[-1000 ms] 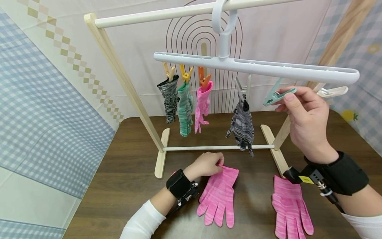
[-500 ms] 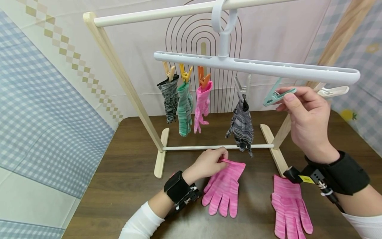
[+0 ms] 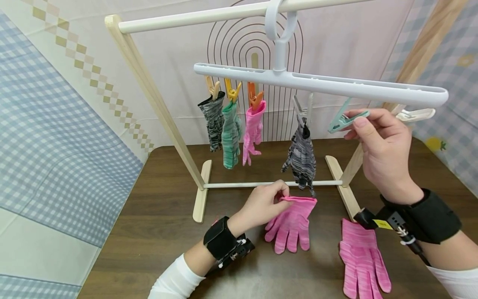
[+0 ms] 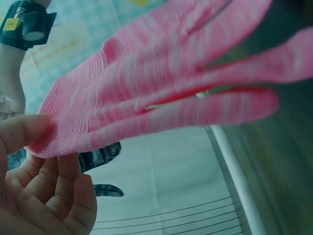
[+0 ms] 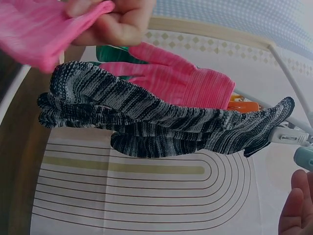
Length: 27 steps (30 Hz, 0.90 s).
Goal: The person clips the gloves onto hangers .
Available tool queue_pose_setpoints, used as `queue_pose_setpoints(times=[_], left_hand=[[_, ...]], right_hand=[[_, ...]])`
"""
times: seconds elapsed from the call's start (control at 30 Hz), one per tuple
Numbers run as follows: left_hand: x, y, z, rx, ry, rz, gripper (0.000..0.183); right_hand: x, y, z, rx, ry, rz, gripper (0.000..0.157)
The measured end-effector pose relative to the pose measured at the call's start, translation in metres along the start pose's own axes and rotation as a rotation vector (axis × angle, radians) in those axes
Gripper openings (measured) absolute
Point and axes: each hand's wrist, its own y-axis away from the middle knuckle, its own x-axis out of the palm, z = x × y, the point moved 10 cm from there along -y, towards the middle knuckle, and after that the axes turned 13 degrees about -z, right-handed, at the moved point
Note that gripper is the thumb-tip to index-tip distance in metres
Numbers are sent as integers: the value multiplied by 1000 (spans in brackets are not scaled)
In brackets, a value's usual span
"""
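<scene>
Left fingers [image 3: 281, 188] pinch the pink glove [image 3: 291, 224], right fingers [image 3: 378, 117] the green clip [image 3: 342, 121] — best to lift the cuff [image 3: 303, 201] flat.

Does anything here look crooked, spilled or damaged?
Slightly crooked: the white hanger looks skewed against the rail, its right end lower in the head view, perhaps turned toward the camera. I see no spill or damage.
</scene>
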Motion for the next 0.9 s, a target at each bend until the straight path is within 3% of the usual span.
queue_pose_setpoints(times=[0.4, 0.9], left_hand=[[-14, -3, -19, -24, 139, -96, 15], [-34, -9, -37, 8, 274, -206, 13]], right_hand=[[0, -1, 1, -1, -23, -14, 17], [1, -3, 2, 12, -29, -4, 18]])
